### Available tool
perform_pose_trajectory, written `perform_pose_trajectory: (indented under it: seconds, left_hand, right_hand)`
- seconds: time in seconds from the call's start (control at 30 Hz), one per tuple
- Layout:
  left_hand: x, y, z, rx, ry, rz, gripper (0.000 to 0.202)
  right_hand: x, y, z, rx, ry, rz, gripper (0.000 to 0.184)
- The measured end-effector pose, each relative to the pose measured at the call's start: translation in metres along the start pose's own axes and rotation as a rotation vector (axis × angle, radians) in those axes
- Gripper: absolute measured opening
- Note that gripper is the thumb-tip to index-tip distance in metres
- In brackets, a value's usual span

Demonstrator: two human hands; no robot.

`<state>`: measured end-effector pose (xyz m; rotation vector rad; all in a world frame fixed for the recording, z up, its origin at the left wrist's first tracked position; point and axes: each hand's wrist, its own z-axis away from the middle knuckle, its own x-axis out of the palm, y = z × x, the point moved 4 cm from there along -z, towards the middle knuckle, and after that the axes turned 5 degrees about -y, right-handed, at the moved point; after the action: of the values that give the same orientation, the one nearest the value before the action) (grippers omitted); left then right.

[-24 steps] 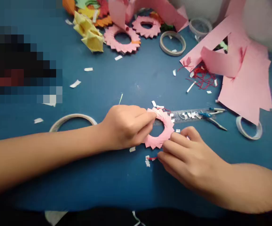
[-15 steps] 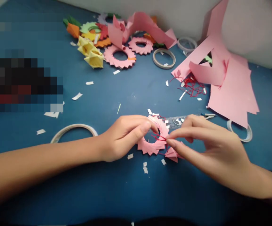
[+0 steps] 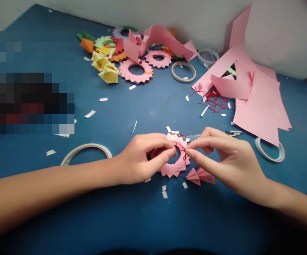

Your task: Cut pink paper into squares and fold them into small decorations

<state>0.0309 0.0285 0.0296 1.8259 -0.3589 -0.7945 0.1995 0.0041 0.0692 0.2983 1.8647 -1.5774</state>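
Note:
Between my two hands a looped red thread [image 3: 180, 145] is pinched above a folded pink paper ring [image 3: 172, 170]. My left hand [image 3: 148, 156], at the ring's left side, grips one end of the loop between thumb and fingertips. On the right, thumb and index finger of my right hand [image 3: 219, 156] are closed on the thread's other side. Part of the ring is covered by my left fingers. A folded pink paper piece [image 3: 199, 176] lies just below my right fingertips, with red thread running toward it from the ring.
Pink paper sheets [image 3: 259, 102] and tangled red thread [image 3: 217, 101] lie at the right back. Tape rolls [image 3: 183, 72] and yellow folded paper [image 3: 108, 72] sit farther off. Another tape roll [image 3: 88, 146] is behind my left forearm. White paper scraps [image 3: 90, 113] dot the blue table [image 3: 132, 219].
My left fingers have come off the ring's upper edge and now pinch the thread, which forms a loop. My right hand has moved slightly left and up, exposing more of the folded pink piece.

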Motion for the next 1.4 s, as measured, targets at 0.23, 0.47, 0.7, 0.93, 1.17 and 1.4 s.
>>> perform_pose_trajectory:
  seconds: [0.23, 0.47, 0.7, 0.93, 1.17, 1.4]
  left_hand:
    - [-0.005, -0.005, 0.002, -0.058, 0.075, 0.103, 0.019]
    - [0.002, -0.006, 0.002, -0.083, -0.014, 0.070, 0.018]
    - [-0.001, 0.001, 0.005, 0.057, 0.093, -0.168, 0.020]
    - [-0.001, 0.004, 0.005, 0.091, 0.104, -0.238, 0.023]
    - [0.008, 0.012, 0.007, 0.327, 0.002, -0.464, 0.018]
    - [0.006, 0.007, 0.005, 0.231, 0.070, -0.442, 0.021]
  right_hand:
    - [0.003, -0.002, -0.001, -0.178, -0.029, 0.131, 0.005]
    - [0.006, -0.002, 0.001, -0.310, 0.012, 0.300, 0.007]
    - [0.006, -0.003, 0.002, -0.365, 0.094, 0.414, 0.008]
    - [0.006, -0.002, 0.003, -0.381, 0.153, 0.483, 0.008]
    - [0.008, -0.003, 0.005, -0.384, 0.197, 0.468, 0.008]
    - [0.006, -0.004, 0.004, -0.329, 0.149, 0.313, 0.009]
